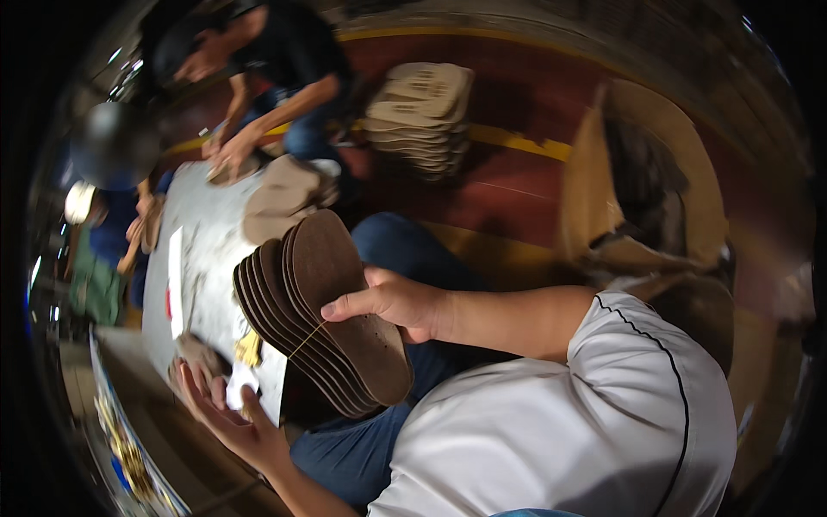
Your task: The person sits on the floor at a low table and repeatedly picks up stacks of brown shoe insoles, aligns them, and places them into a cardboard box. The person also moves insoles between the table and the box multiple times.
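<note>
A fanned bundle of brown shoe insoles (327,254) with a thin yellow rubber band across it is in my right hand (396,302), thumb on top and the other fingers beneath. The bundle hangs tilted above my lap, at the near edge of the table. My left hand (233,424) is raised at the lower left, palm up and fingers apart, holding nothing. By its fingertips lie a brownish piece (200,353) on the table, a small yellow piece (249,349) and a white scrap (242,384).
More insoles (284,198) lie on the grey table (207,220), near a white strip (177,280). A co-worker's hands (233,146) handle a piece at the far end; another person sits left. Stacked cut sheets (420,108) and an open cardboard box (586,185) stand on the floor.
</note>
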`<state>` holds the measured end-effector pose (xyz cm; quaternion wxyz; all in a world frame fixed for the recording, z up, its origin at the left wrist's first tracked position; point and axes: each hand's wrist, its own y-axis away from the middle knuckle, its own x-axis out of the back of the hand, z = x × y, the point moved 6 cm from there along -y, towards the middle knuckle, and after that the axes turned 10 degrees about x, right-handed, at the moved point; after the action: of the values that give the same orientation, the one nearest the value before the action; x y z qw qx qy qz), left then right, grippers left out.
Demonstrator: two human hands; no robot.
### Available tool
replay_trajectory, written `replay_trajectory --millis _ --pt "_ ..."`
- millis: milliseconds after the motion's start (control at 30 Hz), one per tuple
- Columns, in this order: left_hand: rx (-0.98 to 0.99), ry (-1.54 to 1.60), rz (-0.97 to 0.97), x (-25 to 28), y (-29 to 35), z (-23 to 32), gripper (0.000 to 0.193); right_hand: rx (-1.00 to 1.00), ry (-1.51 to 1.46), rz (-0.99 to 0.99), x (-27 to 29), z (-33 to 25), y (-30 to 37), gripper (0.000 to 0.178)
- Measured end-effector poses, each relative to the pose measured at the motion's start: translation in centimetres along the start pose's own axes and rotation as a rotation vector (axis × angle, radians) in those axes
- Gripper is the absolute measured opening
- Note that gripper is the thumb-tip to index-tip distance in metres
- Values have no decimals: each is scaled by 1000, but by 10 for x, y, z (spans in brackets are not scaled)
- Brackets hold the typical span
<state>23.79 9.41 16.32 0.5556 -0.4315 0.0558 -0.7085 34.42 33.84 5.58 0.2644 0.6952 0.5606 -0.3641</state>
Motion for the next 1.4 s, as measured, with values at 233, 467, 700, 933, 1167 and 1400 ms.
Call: replay_trajectory --millis 233,467,700,933,1167,1400 --pt "539 701 -475 -164 70 9 89 230 212 -92 28 -35 44 115" --pt "1048 985 -577 -194 77 -15 81 376 279 -227 38 -21 33 136" --pt "962 837 -700 -195 77 -17 127 201 659 -117 50 -51 30 137" --pt "432 399 -923 -194 15 19 118 303 447 588 108 -222 116 40" --pt "733 233 -592 -133 24 -115 50 363 1520 1425 197 -406 298 110" --pt "796 280 -505 -121 47 -144 44 120 884 1742 433 -339 464 77"
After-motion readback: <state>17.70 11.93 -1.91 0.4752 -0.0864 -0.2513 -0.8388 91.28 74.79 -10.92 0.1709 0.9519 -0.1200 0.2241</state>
